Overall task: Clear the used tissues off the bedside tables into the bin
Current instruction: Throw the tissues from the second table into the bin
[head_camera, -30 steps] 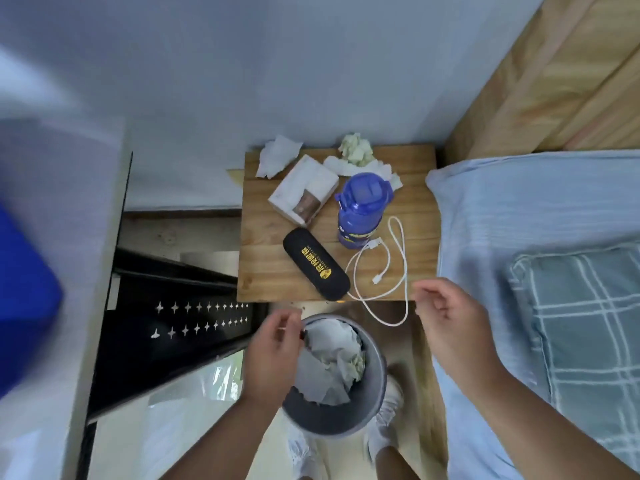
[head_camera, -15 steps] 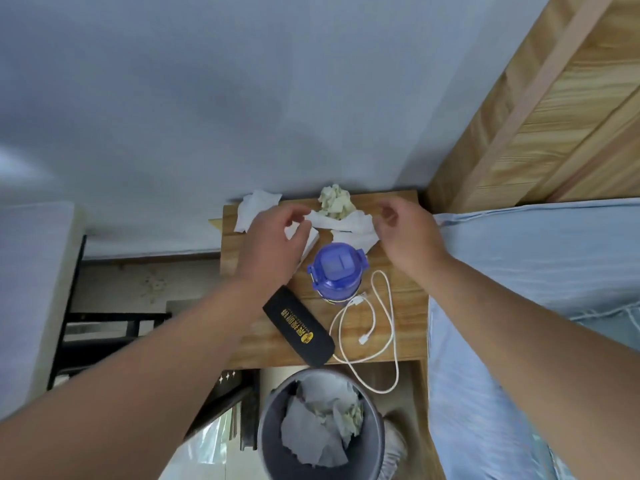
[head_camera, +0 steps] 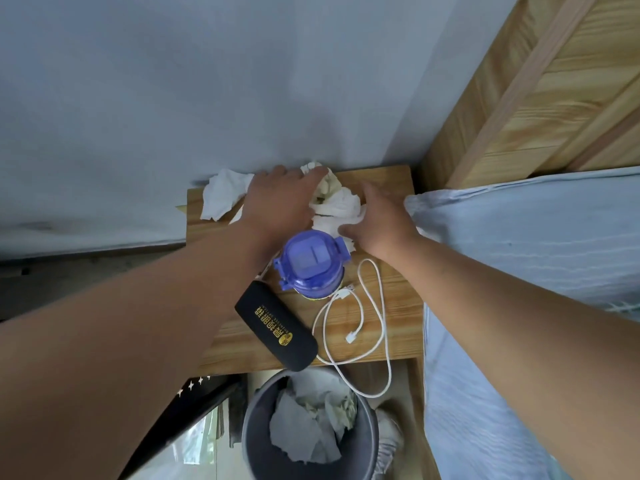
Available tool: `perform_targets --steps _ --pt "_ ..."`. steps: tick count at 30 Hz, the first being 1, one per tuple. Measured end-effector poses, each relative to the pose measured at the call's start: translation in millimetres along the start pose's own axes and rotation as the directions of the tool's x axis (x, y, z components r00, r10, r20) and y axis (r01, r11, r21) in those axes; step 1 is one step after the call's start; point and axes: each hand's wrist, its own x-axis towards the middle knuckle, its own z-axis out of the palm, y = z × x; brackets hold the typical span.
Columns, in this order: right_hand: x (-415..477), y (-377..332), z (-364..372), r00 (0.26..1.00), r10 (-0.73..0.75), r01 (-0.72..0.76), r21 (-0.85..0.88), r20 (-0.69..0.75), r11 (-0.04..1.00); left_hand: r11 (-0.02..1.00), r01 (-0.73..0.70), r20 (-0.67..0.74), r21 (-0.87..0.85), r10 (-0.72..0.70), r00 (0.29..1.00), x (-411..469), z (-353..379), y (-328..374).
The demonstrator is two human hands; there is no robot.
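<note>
wooden bedside table (head_camera: 398, 306) mid-frame, grey bin (head_camera: 256, 441) of crumpled tissues at bottom centre, black case (head_camera: 275, 330) with gold chinese lettering, left hand (head_camera: 277, 199) and right hand (head_camera: 379, 221) both gathering white crumpled tissues (head_camera: 337, 204) at the table's upper edge, another tissue (head_camera: 221, 194) at its upper-left corner

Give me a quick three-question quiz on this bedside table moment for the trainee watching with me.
1. True or false: the bin already holds tissues.
2. Which item overhangs the table's front edge together with the white cable? A) purple bottle B) black case C) flat tissue
3. Fill in: the left hand and right hand are both on the crumpled ____ at the back of the table.

Key: 1 true; 2 B; 3 tissues.
</note>
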Motion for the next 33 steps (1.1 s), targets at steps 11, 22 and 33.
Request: perform_targets --steps 11,22,33 --pt "-22.9 10.3 2.8 0.988 0.032 -0.037 -0.034 -0.15 0.999 0.952 -0.035 -0.178 -0.304 -0.021 0.984 -15.1 -6.6 -8.9" --pt "-104.4 -12.2 -52.9 0.905 0.148 -0.007 0.335 -0.399 0.942 0.448 0.235 -0.121 -0.862 -0.634 0.764 -116.4 -40.6 -19.1" --pt "-284.2 -7.3 -38.2 0.907 0.27 -0.068 0.519 -0.324 0.852 -0.17 0.453 0.415 -0.875 -0.746 0.522 -300.6 -7.5 52.9"
